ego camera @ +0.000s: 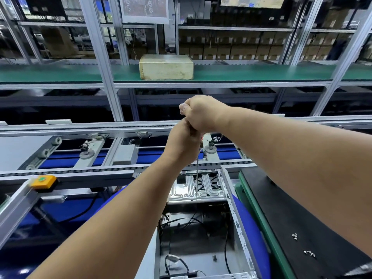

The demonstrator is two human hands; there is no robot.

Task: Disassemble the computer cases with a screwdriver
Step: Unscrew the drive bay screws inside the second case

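An open grey computer case (233, 208) lies below me with black cables inside and a ribbed metal plate (198, 188) at its far end. A screwdriver stands upright over that plate; its thin shaft (197, 174) runs down to the plate and the handle is hidden in my hands. My right hand (201, 113) grips the top of the handle. My left hand (182, 143) wraps the handle just beneath it. Both hands touch each other.
A black mat (302, 208) on a green-edged table at right holds loose screws (309, 253). An orange button box (43, 181) sits on the conveyor rail at left. A beige box (166, 67) rests on the green shelf behind. Conveyor rollers and stops lie beyond the case.
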